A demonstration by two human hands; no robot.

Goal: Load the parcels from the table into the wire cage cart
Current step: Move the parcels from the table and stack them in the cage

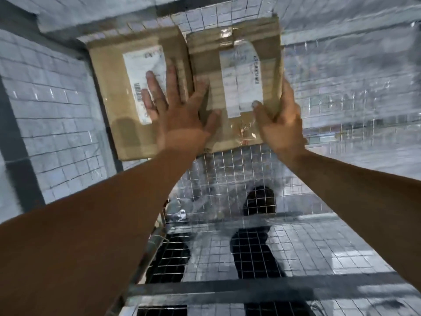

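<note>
Two brown cardboard parcels with white labels lie side by side deep inside the wire cage cart [227,179]. The left parcel [114,92] lies flat against the cart's left wall. My left hand [175,108] is spread with straight fingers over the seam between the two parcels. The right parcel [205,55] is tilted, and my right hand [278,119] grips its right edge, thumb on top near the label. Everything is blurred by motion.
Wire mesh walls [57,110] close in on the left, back and right. The mesh floor shows below the parcels, with dark shapes [252,252] visible through it. A grey crossbar [250,290] runs across the near edge.
</note>
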